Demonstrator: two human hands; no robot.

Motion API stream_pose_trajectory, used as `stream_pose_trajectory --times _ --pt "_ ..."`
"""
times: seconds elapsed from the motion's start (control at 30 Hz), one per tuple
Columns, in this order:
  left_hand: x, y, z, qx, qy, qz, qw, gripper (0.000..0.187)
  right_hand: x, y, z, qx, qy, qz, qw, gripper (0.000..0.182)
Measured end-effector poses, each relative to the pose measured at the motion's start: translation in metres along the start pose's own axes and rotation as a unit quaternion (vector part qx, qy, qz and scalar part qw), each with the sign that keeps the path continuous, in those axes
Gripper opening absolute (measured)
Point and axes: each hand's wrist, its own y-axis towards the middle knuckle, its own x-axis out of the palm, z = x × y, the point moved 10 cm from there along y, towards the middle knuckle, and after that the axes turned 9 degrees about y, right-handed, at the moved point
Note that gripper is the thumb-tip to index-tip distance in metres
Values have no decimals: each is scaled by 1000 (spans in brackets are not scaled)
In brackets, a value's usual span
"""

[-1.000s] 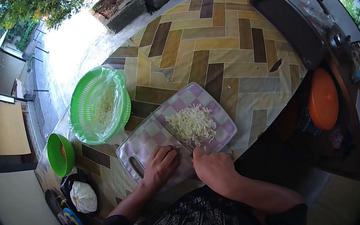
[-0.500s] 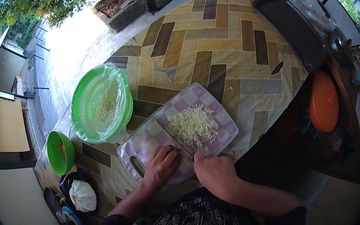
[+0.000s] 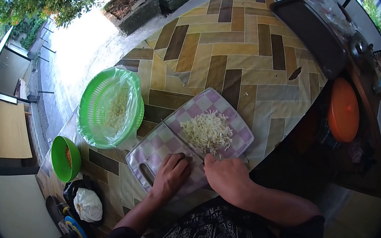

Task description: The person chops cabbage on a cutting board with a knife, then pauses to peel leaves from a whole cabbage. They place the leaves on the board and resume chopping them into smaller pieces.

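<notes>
A checkered pink-and-white cutting board (image 3: 149, 143) lies tilted on the table in front of me. My right hand (image 3: 227, 178) is wrapped round the handle of a knife (image 3: 182, 140), whose blade stretches across the board to the upper left. Close beside the blade, on its near side, my left hand (image 3: 172, 174) presses down with curled fingers. Whatever lies under those fingers is hidden. Beyond the blade sits a heap of pale, finely shredded vegetable, perhaps cabbage (image 3: 208, 131).
Left of the board stands a green basket (image 3: 89, 102) lined with clear plastic, with pale shreds inside. Nearer are a green bowl (image 3: 59, 160) with orange contents and a white bundle (image 3: 88, 205). A dark tray (image 3: 310, 36) lies far right; an orange lid-like object (image 3: 343, 110) is below it.
My right hand and the knife handle have shifted slightly forward and left on the board. My left hand stays almost in place. The whole view has moved a little.
</notes>
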Motion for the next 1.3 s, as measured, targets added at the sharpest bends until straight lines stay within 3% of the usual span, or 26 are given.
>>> stream_pose_trajectory --times 0.13,0.23,0.33,0.43,0.83,1.3 --pt "2 -5 -3 -1 2 18 1000 22 -17 -15 7 20 25 -73 997 15" --pt "2 -4 -2 -8 -5 12 1000 22 12 -15 16 24 25 -50 998 25" --pt "1 -3 0 -1 4 4 1000 23 20 2 8 15 16 13 1000 25" --pt "1 -3 0 1 7 2 1000 23 16 10 11 42 38 14 998 25" --pt "1 -4 -7 -25 -35 -2 999 24 15 -74 10 76 119 -136 981 32" --pt "8 -7 -9 -2 -26 0 1000 23 26 -51 4 56 127 -33 990 31"
